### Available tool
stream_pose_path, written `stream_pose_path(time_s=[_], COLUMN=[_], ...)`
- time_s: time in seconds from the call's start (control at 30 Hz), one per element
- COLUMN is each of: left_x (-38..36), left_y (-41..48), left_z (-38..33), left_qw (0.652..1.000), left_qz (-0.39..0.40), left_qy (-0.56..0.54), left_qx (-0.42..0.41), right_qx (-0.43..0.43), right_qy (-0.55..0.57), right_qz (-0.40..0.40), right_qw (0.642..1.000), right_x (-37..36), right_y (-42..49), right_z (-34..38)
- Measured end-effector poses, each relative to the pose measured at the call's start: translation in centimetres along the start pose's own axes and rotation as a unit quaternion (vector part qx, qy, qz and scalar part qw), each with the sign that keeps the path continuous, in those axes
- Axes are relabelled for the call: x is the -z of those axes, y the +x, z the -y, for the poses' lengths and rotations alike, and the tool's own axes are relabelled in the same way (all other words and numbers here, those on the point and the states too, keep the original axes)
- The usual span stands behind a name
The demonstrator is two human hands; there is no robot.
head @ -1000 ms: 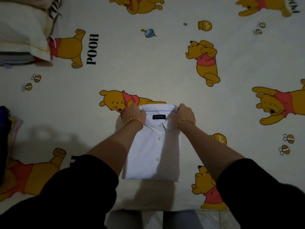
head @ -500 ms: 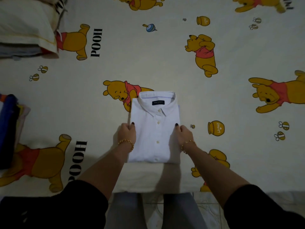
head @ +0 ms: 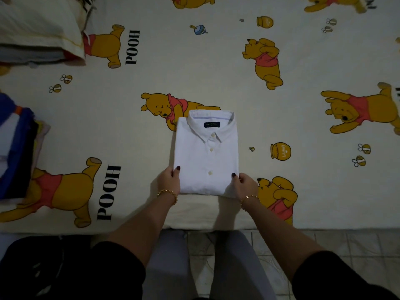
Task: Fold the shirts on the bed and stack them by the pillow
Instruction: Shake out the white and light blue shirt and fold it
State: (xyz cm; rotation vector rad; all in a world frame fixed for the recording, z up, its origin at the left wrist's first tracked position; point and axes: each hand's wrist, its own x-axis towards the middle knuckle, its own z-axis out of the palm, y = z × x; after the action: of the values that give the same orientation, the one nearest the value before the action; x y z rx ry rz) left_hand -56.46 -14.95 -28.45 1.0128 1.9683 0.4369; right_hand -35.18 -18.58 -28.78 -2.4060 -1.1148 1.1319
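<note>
- White shirt [head: 205, 152], folded into a neat rectangle with its buttons facing up, lies flat on the bed [head: 194, 72].
- Left hand [head: 170, 179] pinches the shirt's lower left edge, thumb on top.
- Right hand [head: 245, 185] pinches the shirt's lower right edge the same way.
- Pillow [head: 36, 24] sits well apart from the shirt, far to its upper left.
- Pile of coloured clothes [head: 17, 152] lies left of the shirt.

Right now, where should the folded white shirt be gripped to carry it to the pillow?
Grip the shirt by its side edges near the bottom fold, one hand from each side, thumb on top, as the left hand and right hand hold it. It lies flat and rectangular, so even support likely keeps the fold.
</note>
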Motion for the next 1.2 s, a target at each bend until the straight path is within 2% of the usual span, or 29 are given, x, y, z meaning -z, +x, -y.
stream_pose_path(time_s=[0.13, 0.23, 0.33, 0.43, 0.5, 0.57, 0.6, 0.67, 0.73, 0.8, 0.87, 0.93, 1.07, 1.2], left_x=[0.1, -0.5, -2.3, -4.1, -4.8, -5.0, -4.9, -4.3, -3.4, -2.0, -0.2, 1.8, 7.2, 13.6], left_y=[0.1, 0.8, 2.4, 4.7, 5.7, 6.1, 6.1, 6.0, 6.2, 6.5, 6.5, 6.0, 4.0, 2.3], left_z=[-0.7, -1.4, -1.9, -0.8, 0.4, 1.0, 1.0, 0.4, -0.7, -2.3, -3.8, -4.7, -5.5, -6.2], left_qw=[0.998, 0.968, 0.910, 0.884, 0.878, 0.888, 0.904, 0.945, 0.971, 0.991, 0.998, 0.992, 0.988, 0.984], left_qz=[-0.037, -0.109, -0.068, -0.015, -0.011, -0.031, -0.050, -0.081, -0.082, -0.033, 0.058, 0.121, 0.152, 0.148], left_qy=[0.034, 0.153, 0.292, 0.374, 0.388, 0.364, 0.327, 0.226, 0.151, 0.071, 0.001, -0.011, -0.027, -0.058], left_qx=[-0.028, -0.168, -0.285, -0.282, -0.279, -0.279, -0.270, -0.222, -0.169, -0.111, -0.040, -0.015, -0.030, -0.077], right_qx=[0.005, 0.127, 0.231, 0.255, 0.251, 0.255, 0.245, 0.185, 0.100, 0.012, -0.061, -0.075, -0.084, -0.110], right_qy=[0.020, -0.024, -0.171, -0.242, -0.218, -0.153, -0.108, -0.015, 0.030, 0.081, 0.121, 0.111, 0.205, 0.367], right_qz=[-0.026, -0.082, -0.125, -0.087, -0.072, -0.094, -0.114, -0.169, -0.195, -0.141, -0.046, 0.002, 0.023, 0.094], right_qw=[0.999, 0.988, 0.950, 0.932, 0.940, 0.950, 0.957, 0.968, 0.975, 0.987, 0.990, 0.991, 0.975, 0.919], right_x=[0.3, 0.0, -2.0, -4.7, -5.4, -5.8, -5.8, -5.7, -5.1, -3.8, -2.1, -0.4, 2.0, 3.2], right_y=[0.7, 1.4, 2.5, 4.3, 5.1, 5.5, 5.5, 5.2, 5.2, 5.6, 5.7, 4.8, -0.4, -6.4], right_z=[0.8, 1.9, 3.1, 2.5, 1.5, 0.9, 1.0, 1.8, 3.3, 5.0, 6.6, 7.9, 10.9, 14.1])
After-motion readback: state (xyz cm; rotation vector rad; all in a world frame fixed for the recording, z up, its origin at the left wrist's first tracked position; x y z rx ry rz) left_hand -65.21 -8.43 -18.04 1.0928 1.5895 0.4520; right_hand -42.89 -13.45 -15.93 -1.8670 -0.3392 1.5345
